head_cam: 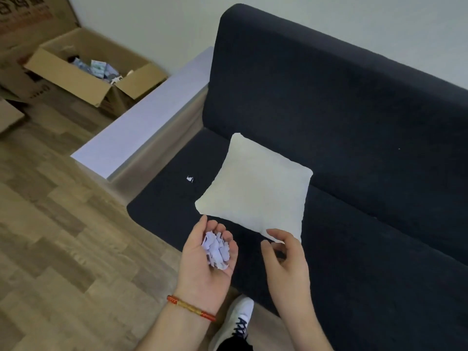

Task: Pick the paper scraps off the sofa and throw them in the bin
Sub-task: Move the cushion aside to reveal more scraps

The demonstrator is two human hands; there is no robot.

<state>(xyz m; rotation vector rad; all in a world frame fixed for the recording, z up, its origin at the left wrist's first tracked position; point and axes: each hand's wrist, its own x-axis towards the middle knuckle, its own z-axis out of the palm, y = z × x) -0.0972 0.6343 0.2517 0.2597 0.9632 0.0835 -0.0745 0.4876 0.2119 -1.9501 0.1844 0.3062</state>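
My left hand is cupped palm-up over the front edge of the dark sofa, holding a heap of several white paper scraps. My right hand hovers just to its right, fingers apart and curled, nothing visible in them, near the lower corner of the cream cushion. One small white scrap lies on the seat left of the cushion. No bin is in sight.
A white slab forms the sofa's left armrest. Open cardboard boxes with papers inside stand on the wood floor at the back left. My white shoe is at the sofa's front edge.
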